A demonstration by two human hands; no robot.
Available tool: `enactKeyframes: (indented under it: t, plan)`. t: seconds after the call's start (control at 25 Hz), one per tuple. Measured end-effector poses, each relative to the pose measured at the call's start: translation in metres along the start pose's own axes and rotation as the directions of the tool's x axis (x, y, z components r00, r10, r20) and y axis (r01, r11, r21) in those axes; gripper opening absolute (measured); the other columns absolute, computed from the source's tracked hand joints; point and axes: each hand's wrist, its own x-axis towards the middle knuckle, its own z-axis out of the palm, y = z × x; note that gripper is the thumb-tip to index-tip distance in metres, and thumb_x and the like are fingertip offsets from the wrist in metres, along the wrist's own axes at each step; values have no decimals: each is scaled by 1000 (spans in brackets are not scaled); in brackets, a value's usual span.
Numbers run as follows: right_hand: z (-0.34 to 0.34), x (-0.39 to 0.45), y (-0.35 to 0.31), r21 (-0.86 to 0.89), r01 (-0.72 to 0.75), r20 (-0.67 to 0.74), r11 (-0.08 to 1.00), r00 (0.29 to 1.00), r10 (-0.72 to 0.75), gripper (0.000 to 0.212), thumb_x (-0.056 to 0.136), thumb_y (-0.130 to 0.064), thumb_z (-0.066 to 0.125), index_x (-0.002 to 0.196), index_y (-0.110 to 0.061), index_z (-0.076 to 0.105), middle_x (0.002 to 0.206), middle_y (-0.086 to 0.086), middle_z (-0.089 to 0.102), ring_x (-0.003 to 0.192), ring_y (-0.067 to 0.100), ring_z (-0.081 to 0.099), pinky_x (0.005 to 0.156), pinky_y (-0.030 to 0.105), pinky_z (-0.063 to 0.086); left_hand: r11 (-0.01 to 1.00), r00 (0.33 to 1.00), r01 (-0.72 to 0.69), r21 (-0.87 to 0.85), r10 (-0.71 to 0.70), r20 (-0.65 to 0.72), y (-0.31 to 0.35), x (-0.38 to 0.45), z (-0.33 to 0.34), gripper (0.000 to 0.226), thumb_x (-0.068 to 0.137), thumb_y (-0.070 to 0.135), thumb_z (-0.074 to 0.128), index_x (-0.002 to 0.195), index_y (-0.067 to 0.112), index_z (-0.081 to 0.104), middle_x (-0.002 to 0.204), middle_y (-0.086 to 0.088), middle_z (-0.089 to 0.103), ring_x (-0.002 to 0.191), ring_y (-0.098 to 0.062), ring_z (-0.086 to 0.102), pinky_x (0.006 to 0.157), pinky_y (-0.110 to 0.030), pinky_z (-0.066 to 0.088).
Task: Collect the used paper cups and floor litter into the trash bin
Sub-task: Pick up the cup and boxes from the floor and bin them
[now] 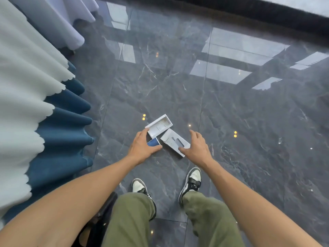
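Observation:
Litter lies on the dark marble floor in front of my feet: an open white box tray [159, 125], a white box lid with a printed picture [174, 142], and a small blue piece [152, 142] between them. My left hand [142, 147] reaches down with fingers spread, its fingertips at the tray's near corner and its palm partly over the blue piece. Over the lid's near right edge, my right hand [197, 147] is spread open, the thumb touching the lid. Neither hand has closed on anything. No trash bin or paper cup is in view.
A table draped in white over pleated blue cloth [62, 132] fills the left side. Another white-draped table [58, 20] stands at the far left. A dark ledge [267, 15] runs along the top right. My shoes [191, 182] stand just behind the litter. A black object [99, 221] shows beside my left leg.

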Motion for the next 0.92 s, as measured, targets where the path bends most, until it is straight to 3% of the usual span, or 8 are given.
enactKeyframes:
  t: [0.36,0.6,0.76,0.92]
  plan:
    - [175,235,78,27,46,104,999,993,-49,83,89,-33,74,154,-10,27,158,12,29,140,31,41,104,41,41,991,991,114,76,-119,63,-159,204,149,104,74,35,85,158,25,25,147,-6,42,136,-29,48,105,-38,43]
    - [276,339,131,-103,6,136,995,991,8,71,82,-37,78,135,-10,40,140,13,47,126,32,50,97,42,49,908,980,156,388,-192,56,-224,299,202,103,68,54,86,151,22,35,146,-7,48,137,-31,46,111,-47,36]
    - [305,373,146,-292,-1,74,957,997,23,83,71,-53,81,131,-11,43,134,8,52,127,33,50,101,46,40,904,968,84,420,-174,182,-256,332,215,81,61,63,83,125,22,55,123,-2,59,117,-27,58,98,-45,49]
    - [299,391,165,-227,-49,128,973,989,79,95,64,-60,87,132,-8,46,131,9,52,125,32,51,99,43,44,965,957,7,261,-83,279,-261,332,216,61,55,64,82,98,27,62,101,5,65,90,-17,67,83,-44,59]
